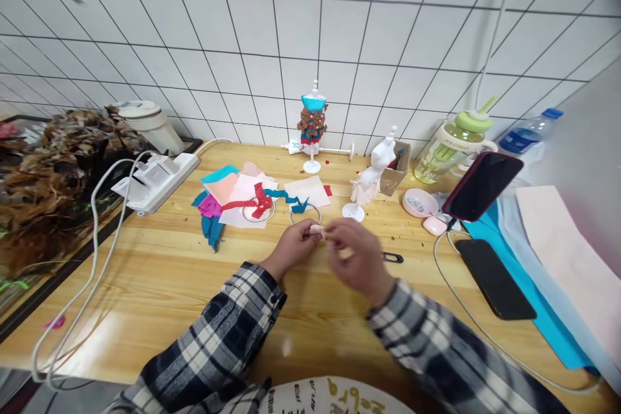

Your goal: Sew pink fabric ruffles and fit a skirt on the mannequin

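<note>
Coloured scraps (222, 188) lie leftmost on the counter (194, 330), likely for easy reach. The left hand's (297, 244) grip pinches a pale strip (317, 229) between both hands, seemingly steadying it; the right hand's (358, 253) blurred grip I cannot tell. Farther right, 2 phones (497, 279) rest well apart.

Right hand (358, 255), just in front of the white dress form (382, 154), is motion-blurred; its grip can't be read. Pale pink strip (317, 229) is partly covered by fingers of left hand (294, 246). Black clip (393, 258), front of form: one end hidden by right hand. Cardboard box (391, 182) behind form is partly blocked. Bits (420, 202) right of form: too small to be identified. Brown pile (63, 194), far left of form, and pink sheet (567, 239), far right, are cut off by picture edges.
</note>
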{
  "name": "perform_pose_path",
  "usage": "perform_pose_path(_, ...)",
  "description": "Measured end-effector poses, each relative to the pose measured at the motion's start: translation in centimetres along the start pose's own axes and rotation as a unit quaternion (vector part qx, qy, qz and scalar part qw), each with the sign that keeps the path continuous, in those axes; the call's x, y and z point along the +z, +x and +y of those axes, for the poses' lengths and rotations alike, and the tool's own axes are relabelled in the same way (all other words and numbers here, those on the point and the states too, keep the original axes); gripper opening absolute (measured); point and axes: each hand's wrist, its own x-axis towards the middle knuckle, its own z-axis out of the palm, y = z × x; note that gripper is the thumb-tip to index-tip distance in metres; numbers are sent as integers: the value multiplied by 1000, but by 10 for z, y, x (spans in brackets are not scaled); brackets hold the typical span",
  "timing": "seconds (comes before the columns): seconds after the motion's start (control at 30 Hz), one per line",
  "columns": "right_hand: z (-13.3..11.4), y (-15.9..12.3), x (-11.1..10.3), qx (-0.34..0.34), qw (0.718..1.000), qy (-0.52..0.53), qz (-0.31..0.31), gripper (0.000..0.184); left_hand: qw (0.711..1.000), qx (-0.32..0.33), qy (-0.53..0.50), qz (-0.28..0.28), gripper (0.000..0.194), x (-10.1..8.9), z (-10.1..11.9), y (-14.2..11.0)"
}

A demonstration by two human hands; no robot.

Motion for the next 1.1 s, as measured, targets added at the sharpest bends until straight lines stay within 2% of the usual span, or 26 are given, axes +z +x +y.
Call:
perform_pose_path(0.07, 47, -27, -34, 128, 985, -113, 14, 11, 999, -5, -33, -18, 18, 1, 4, 1)
perform_pose_path(0.13, 93, -46, -60, 206, 953, -223, 3, 15, 998, -13, -60, -20, 18, 1, 7, 2)
perform_pose_path(0.17, 112, -53, -69, 216, 944, -247, -21, 18, 997, -17, -67, -20, 18, 1, 8, 2)
perform_pose_path(0.23, 136, -66, -82, 193, 949, -239, -65, 25, 997, -24, -75, -22, 20, 0, 11, 1)
perform_pose_path(0.3, 142, -80, -89, 183, 954, -229, -54, 33, 996, -30, -82, -22, 21, -2, 13, -1)
perform_pose_path(0.37, 136, -97, -90, 200, 948, -247, -27, 42, 995, -37, -90, -20, 23, -3, 14, -3)
perform_pose_path(0.47, 121, -123, -82, 210, 929, -288, -102, 68, 995, -39, -84, -29, 23, -3, 14, -3)
perform_pose_path(0.53, 115, -129, -72, 230, 910, -322, -126, 75, 996, -36, -73, -38, 22, -1, 15, -2)
perform_pose_path(0.67, 119, -110, -54, 288, 875, -363, -142, 73, 997, -36, -55, -35, 21, 1, 18, 0)
perform_pose_path(0.8, 129, -76, -45, 286, 881, -341, -162, 73, 998, -29, -41, -37, 19, -1, 17, -1)
perform_pose_path(0.97, 140, -29, -43, 211, 916, -306, -153, 62, 998, -14, -46, -36, 19, -3, 11, -1)
perform_pose_path(1.1, 164, 8, -39, 139, 922, -268, -242, 55, 997, -20, -67, -36, 21, -3, 11, -1)
